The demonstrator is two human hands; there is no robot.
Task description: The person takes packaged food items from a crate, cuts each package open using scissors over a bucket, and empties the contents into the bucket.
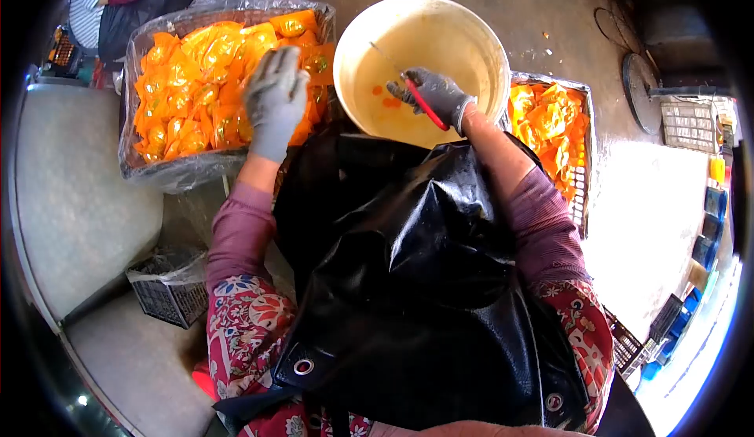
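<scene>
The right grip (440, 95) is closed on a red-handled tool (425, 105) above the bucket (471, 36). Under and beside the left grip (276, 99), orange packets (214, 54) look light, soft, slippery; I'd hold their fat middles. I can't tell if that grip has one.

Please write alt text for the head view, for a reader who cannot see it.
The gloved right hand holds a red-handled tool over a white bucket. The gloved left hand is over orange packets in a plastic-lined crate. A second crate with crumpled orange bags stands right of the bucket.
</scene>
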